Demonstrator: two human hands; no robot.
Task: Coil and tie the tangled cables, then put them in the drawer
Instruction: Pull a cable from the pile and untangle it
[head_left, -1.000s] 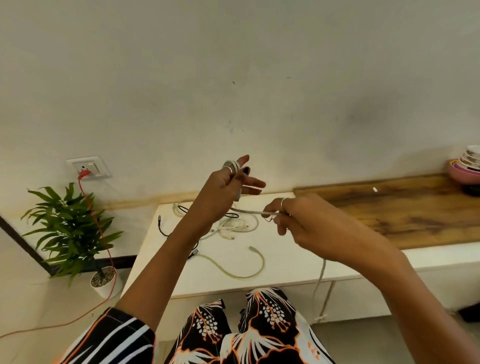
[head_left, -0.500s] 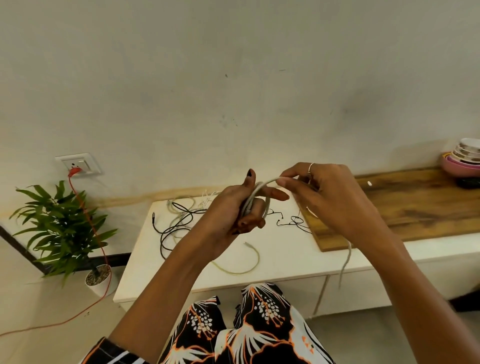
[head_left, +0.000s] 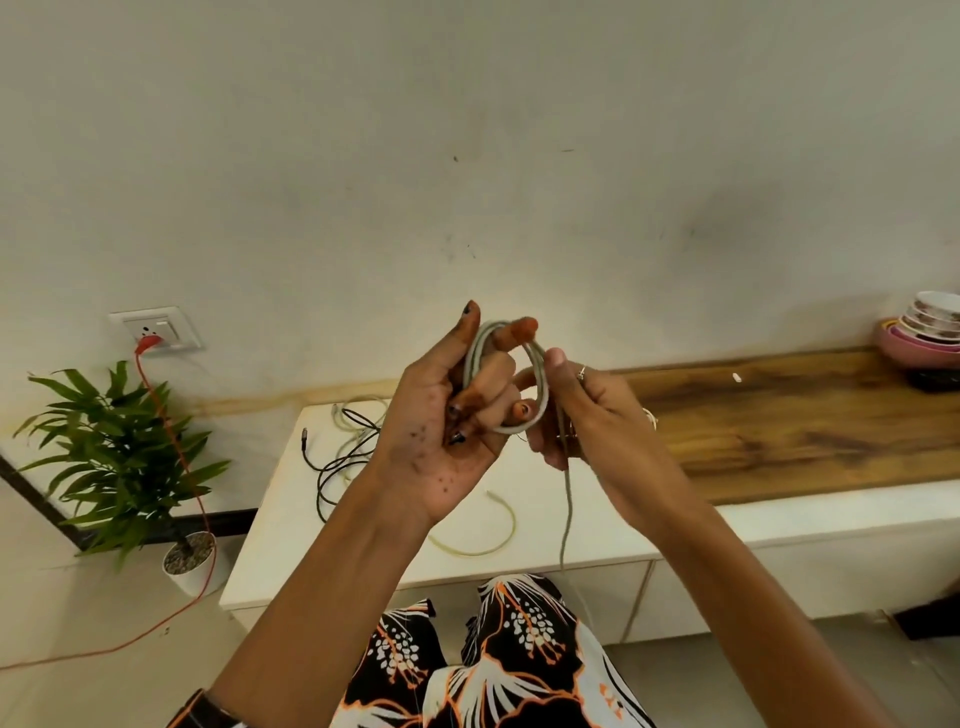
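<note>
A grey cable (head_left: 539, 384) is wound in loops round the fingers of my left hand (head_left: 457, 415), which is raised palm toward me above the white cabinet top (head_left: 291, 525). My right hand (head_left: 587, 415) pinches the same cable beside the coil; its free tail (head_left: 567, 509) hangs down past the cabinet's front edge. On the top behind my hands lie a tangled black cable (head_left: 337, 462), a pale cable (head_left: 358, 410) and a yellowish curved cable (head_left: 498, 535). The drawer fronts (head_left: 727, 577) below are closed.
A wooden board (head_left: 800, 415) covers the right of the cabinet, with stacked bowls (head_left: 924, 332) at its far right. A potted plant (head_left: 119, 462) stands on the floor at left. A red cord (head_left: 182, 467) runs from the wall socket (head_left: 156, 330) down to the floor.
Both hands have risen and come closer to me. Another loop of grey cable now lies round my left fingers, and the hanging tail is shorter.
</note>
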